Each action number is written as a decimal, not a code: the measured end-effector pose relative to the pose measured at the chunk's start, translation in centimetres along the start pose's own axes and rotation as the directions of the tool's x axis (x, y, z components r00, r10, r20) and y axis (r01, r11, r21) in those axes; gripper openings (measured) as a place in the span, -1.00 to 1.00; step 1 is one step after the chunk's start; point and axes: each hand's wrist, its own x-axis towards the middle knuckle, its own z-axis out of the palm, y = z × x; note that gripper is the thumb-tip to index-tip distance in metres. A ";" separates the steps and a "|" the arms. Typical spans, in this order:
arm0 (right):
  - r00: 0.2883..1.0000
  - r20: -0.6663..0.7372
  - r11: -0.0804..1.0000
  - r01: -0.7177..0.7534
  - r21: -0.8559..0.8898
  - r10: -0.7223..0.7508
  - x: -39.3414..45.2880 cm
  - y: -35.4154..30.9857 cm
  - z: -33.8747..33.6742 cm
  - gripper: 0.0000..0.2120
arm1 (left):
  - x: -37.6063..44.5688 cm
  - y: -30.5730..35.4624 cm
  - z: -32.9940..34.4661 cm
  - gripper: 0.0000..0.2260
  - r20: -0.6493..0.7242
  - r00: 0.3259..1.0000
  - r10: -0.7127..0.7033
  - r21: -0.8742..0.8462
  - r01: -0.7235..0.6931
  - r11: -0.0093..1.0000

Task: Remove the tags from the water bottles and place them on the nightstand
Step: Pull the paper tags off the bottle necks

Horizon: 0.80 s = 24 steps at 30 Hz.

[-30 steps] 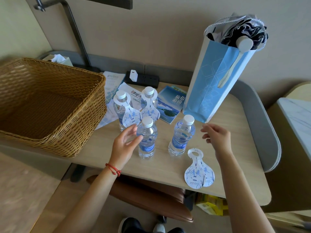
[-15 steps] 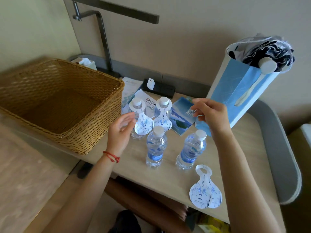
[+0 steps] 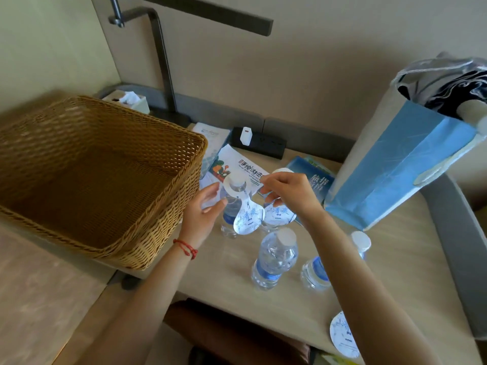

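Landmark: woven basket (image 3: 92,164), standing on the left part of the nightstand (image 3: 395,259).

- Tagged bottle (image 3: 233,206): upright, just right of the basket's near right corner; its paper tag (image 3: 247,217) hangs round the neck, the rounded printed end tilted down and to the right.
- Left hand (image 3: 201,214): between basket and tagged bottle, fingers loosely extended beside the bottle; whether they actually press it cannot be told. Red cord at the wrist.
- Right hand (image 3: 290,193): right of that bottle, fingers curled; fingertips meet at the top ring of the tag, apparently pinching it (motion blur leaves the contact unsure).
- Second tagged bottle (image 3: 274,222): further right of the basket, largely hidden behind the right hand; its tag (image 3: 279,214) hangs below the palm.
- Two untagged bottles (image 3: 274,259) (image 3: 316,272): upright, right of the basket and nearer the viewer.
- Removed tags (image 3: 344,335): flat on the nightstand at its front edge, far right of the basket.
- Blue paper bag (image 3: 395,164): far right of the basket, by the wall.
- Leaflets (image 3: 232,164) and power strip (image 3: 259,142): behind the basket's right corner.
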 end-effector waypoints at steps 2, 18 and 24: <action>0.998 0.007 0.998 -0.054 -0.013 0.054 0.6 0.4 1.0 -0.89 | 0.8 -0.6 0.0 -0.60 0.044 0.999 0.010 0.004 -0.010 1.000; 0.985 0.041 0.986 -0.168 -0.014 0.169 2.0 0.3 2.8 -0.84 | 2.8 -2.0 -0.2 -0.51 0.285 0.955 -0.081 -0.086 0.110 0.990; 0.982 0.081 0.985 -0.174 0.007 0.173 2.2 0.1 2.7 -0.82 | 3.0 -2.4 -0.1 -0.50 0.293 0.952 -0.084 -0.087 0.115 0.990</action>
